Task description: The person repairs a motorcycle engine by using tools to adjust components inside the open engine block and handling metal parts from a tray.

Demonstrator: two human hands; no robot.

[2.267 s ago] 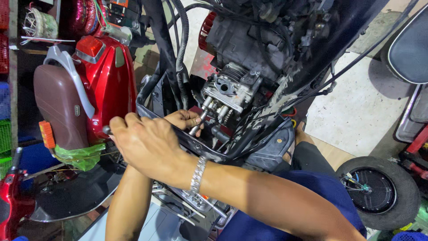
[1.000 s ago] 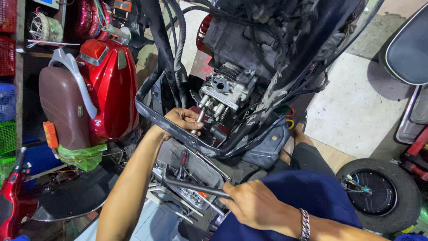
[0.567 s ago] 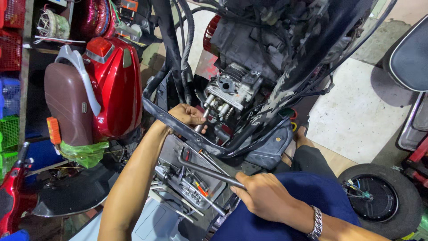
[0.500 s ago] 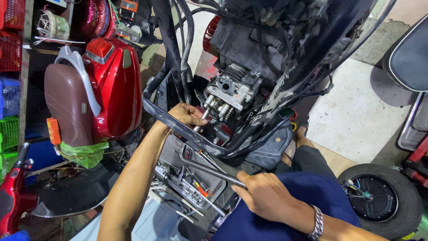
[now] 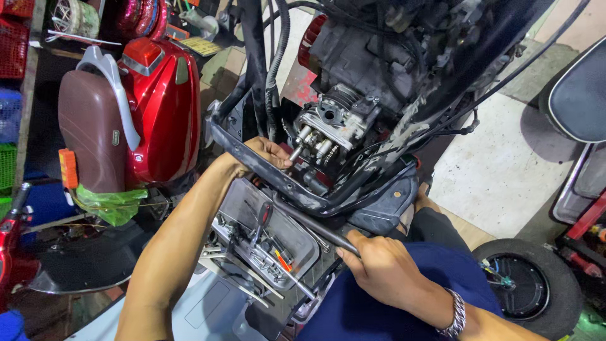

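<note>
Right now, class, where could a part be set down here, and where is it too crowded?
Free: the pale concrete floor between the scooter frame and the loose wheel. Crowded: the tool tray, and around the engine by the left hand.

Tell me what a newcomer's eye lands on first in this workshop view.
First, the stripped scooter engine at top centre, metal parts bare among black cables, with the left hand reaching in over the black frame tube. Next, the glossy red scooter with its brown seat at upper left. Lower down, the right hand grips a long dark metal bar above an open tray of tools.
</note>
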